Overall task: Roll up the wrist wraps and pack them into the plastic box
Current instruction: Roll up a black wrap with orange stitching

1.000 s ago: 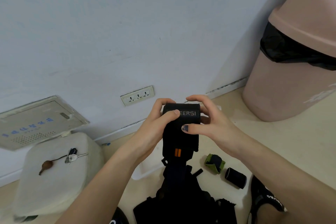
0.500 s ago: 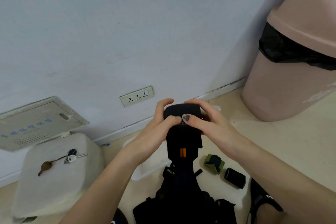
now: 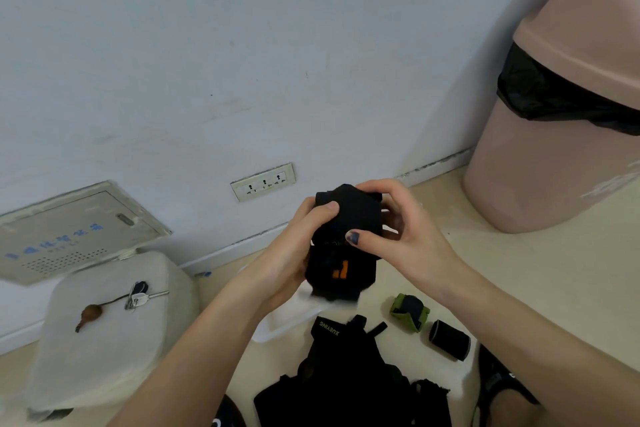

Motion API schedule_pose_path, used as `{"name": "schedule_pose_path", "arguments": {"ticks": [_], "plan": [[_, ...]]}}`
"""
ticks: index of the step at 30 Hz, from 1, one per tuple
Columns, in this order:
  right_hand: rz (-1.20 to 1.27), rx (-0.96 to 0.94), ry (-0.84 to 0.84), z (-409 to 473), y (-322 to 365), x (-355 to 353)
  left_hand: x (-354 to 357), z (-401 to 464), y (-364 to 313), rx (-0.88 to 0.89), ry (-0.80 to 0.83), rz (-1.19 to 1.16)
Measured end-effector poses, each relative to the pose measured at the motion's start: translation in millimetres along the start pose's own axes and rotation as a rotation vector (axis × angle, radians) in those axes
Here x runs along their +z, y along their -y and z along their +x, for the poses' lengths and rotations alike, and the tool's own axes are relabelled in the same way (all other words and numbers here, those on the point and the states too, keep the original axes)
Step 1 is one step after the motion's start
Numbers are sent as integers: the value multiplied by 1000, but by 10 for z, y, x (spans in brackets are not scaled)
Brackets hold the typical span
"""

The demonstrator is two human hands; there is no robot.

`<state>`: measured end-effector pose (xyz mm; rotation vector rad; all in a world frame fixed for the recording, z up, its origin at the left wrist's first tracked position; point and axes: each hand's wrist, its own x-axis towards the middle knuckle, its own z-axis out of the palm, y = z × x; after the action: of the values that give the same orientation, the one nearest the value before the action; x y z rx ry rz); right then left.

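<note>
A set of keys (image 3: 140,295) lay on the white lid (image 3: 104,329) at left. The left hand (image 3: 294,263) and right hand (image 3: 398,236) both curled around the black wrist wrap (image 3: 346,239) — probably keeping its roll tight — above the plastic box (image 3: 277,326), largely hidden beneath. Two rolled wraps (image 3: 410,310) waited at right.

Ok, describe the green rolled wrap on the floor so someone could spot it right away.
Start at the pink bin against the wall, then look down the floor toward the person's right forearm. Two rolled wraps lie there side by side; the green wrap is the one nearer the plastic box, olive outside, unlike the all-black roll.
</note>
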<state>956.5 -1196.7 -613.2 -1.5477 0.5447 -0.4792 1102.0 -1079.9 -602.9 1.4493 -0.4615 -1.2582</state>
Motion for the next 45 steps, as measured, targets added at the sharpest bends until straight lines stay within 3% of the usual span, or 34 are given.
{"name": "schedule_pose_path", "arguments": {"ticks": [7, 13, 20, 32, 37, 39, 42, 45], "plan": [[20, 111, 59, 27, 40, -66, -10, 29, 24, 98, -25, -39], [116, 283, 56, 20, 65, -13, -23, 36, 46, 213, -14, 95], [61, 178, 29, 26, 45, -37, 2, 13, 42, 161, 14, 159], [-53, -9, 45, -36, -37, 29, -12, -12, 53, -94, 63, -87], [-99, -44, 39, -61, -68, 49, -10, -59, 22, -85, 52, -233], [-87, 26, 34, -55, -58, 45, -6, -61, 25, -73, 15, -286], [-79, 283, 56, -66, -52, 48, -17, -18, 28, -11, -39, -326], [113, 531, 150, -118, -64, 78, -67, 37, -1, 95, -112, -309]]}}
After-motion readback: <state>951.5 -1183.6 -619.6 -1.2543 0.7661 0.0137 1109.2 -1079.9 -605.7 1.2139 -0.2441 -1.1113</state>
